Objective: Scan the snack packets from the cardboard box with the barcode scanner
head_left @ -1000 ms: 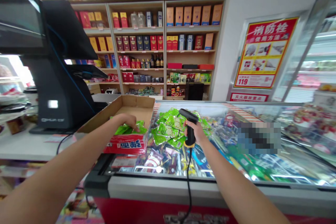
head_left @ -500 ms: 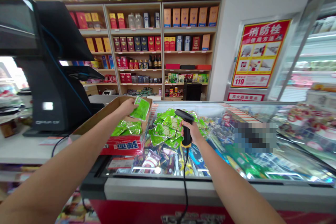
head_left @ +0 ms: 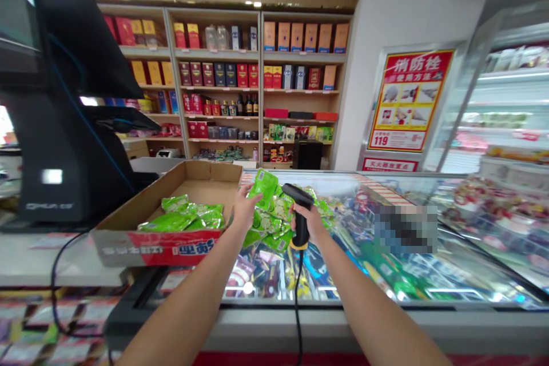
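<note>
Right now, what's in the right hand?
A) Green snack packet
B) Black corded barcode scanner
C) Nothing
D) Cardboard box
B. The right hand is closed around the handle of the black corded barcode scanner, with its head showing above the fingers.

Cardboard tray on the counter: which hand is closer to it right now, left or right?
Left. The left hand is just past the edge of the cardboard tray; the right hand is farther off, gripping a barcode scanner.
</note>
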The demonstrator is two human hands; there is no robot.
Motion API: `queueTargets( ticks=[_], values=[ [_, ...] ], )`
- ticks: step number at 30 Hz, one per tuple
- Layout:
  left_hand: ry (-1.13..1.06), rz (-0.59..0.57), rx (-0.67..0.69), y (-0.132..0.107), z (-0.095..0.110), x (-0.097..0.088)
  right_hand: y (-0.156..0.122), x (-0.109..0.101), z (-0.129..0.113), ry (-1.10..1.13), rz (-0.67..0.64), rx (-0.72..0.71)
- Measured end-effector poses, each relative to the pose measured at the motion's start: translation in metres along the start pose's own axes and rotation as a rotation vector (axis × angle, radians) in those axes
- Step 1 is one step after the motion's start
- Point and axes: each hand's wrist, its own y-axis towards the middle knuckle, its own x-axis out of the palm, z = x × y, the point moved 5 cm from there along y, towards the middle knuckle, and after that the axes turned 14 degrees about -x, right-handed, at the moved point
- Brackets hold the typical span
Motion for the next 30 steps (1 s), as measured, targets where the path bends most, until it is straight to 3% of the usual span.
queueTargets(
  ticks=[3,9,16,30],
  values=[
    [0.195,0.145,0.174,0.005,-0.005,-0.01,-0.001,0.003,-0.005,-0.012,-0.035,-0.008],
    [0.318,0.183,0.291,0.0,0.0,-0.011,-0.004,0.008,-0.013,-0.081,-0.111,-0.007],
    [0.383,0.26,0.314,0.0,-0.004,-0.013,-0.005,0.007,-0.016,-0.142,-0.116,-0.001],
    [0.319,0.208,0.31,-0.003,-0.001,-0.012,-0.003,0.004,-0.011,-0.104,-0.084,0.009]
  ],
)
